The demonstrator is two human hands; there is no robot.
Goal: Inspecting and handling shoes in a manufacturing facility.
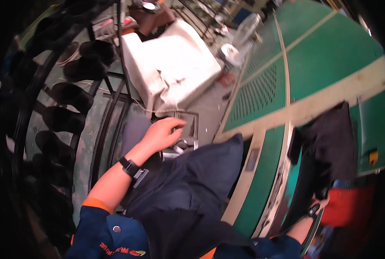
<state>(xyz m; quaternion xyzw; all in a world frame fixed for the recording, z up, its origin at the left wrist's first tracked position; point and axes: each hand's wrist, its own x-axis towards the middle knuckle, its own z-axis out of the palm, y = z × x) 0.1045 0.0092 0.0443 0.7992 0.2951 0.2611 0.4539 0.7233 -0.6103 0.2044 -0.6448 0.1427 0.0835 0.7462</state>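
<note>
My left hand [163,131] is held out over my knee, its thumb and fingers curved and apart with nothing between them. A black wristband [129,166] sits on that wrist. Farther right, my right hand [318,206] is partly hidden beside the open part of a green cabinet [261,181]. Something dark lies against its fingers; what it is, and whether the hand grips it, is too dark and blurred to make out. Just above this hand hangs a dark cloth [332,138].
A black rack [50,71] with several dark shoes [82,69] stands at the left. Ahead is a bulky object under a white cover [181,60]. A red container [347,207] stands at the right, and green cabinet panels [326,56] with beige edges extend away.
</note>
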